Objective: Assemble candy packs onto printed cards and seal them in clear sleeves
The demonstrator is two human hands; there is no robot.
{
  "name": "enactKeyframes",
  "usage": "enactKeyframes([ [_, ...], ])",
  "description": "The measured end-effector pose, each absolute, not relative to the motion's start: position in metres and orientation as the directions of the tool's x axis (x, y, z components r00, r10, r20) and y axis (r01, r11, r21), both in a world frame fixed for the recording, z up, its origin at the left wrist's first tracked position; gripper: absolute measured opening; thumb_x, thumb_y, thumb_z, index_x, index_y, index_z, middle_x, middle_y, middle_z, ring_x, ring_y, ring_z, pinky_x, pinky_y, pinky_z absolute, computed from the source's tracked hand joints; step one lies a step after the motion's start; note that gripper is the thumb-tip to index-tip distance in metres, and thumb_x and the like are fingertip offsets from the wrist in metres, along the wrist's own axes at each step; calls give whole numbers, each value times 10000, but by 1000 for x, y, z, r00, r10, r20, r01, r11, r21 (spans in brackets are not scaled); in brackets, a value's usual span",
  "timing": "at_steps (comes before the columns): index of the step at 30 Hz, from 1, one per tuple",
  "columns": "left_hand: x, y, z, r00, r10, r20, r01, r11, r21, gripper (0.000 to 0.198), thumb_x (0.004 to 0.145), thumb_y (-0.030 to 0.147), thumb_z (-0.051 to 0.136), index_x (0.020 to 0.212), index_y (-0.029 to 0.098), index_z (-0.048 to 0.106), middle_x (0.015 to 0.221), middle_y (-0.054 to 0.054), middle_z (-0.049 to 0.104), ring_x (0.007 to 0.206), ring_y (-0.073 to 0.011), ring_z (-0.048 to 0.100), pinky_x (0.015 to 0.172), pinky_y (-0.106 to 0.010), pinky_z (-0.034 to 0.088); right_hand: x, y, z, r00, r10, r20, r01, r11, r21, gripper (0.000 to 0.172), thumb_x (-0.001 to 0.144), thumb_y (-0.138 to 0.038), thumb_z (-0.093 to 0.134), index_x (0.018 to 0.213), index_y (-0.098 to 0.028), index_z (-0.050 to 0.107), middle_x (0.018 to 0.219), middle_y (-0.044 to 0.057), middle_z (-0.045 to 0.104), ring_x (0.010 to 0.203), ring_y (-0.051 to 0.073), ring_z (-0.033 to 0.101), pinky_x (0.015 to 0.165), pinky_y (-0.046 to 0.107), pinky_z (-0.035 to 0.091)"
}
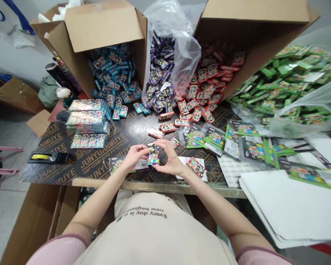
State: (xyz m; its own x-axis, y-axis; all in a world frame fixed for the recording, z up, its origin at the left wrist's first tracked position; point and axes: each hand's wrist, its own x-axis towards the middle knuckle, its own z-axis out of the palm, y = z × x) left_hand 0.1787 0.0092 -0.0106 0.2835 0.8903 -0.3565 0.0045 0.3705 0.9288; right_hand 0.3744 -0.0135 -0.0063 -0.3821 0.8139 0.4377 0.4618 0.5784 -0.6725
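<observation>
Both hands meet over the near edge of the black plywood board (105, 147). My left hand (134, 156) and my right hand (168, 159) pinch a small purple card packet (153, 154) between them, held upright. Under my left wrist lies a clear sleeve with a green printed card (118, 163). A red packet (196, 166) rests on a white sheet just right of my right hand. Loose red packets (165, 129) lie on the board beyond my fingers.
At the back, an open cardboard box of blue packets (113, 77), a plastic bag of purple packets (160, 81) and a box spilling red packets (206, 88). Green packets (289, 81) fill a bag at right. Shrink-wrapped stacks (88, 117), a tape dispenser (51, 157) and white sheets (287, 206) surround me.
</observation>
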Motion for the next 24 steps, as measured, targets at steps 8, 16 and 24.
enactKeyframes([
  [8, 128, -18, -44, 527, 848, -56, 772, -451, 447, 1094, 517, 337, 845, 1457, 185, 308, 1199, -144, 557, 1120, -330, 499, 978, -492, 362, 387, -23, -43, -316, 867, 385, 617, 496, -611, 761, 650, -535, 765, 1284, -244, 463, 1225, 110, 587, 1158, 321, 524, 1017, 504, 286],
  [16, 125, -24, -39, 531, 841, 103, 666, -490, 562, 1151, 620, 290, 771, 1507, 231, 41, 1282, -108, 511, 1141, -290, 484, 1001, -447, 360, 383, -33, -51, -420, 852, 312, 513, 507, -693, 842, 682, -619, 703, 1366, -255, 376, 1293, 108, 565, 1210, 309, 505, 1060, 515, 271],
  [24, 129, -20, -33, 476, 864, 164, 634, -467, 617, 1129, 630, 306, 774, 1506, 238, 66, 1233, -107, 532, 1101, -287, 510, 961, -459, 411, 368, -38, -47, -227, 918, 325, 592, 395, -702, 969, 711, -652, 648, 1472, -238, 215, 1329, 133, 540, 1307, 331, 398, 1105, 551, 185],
])
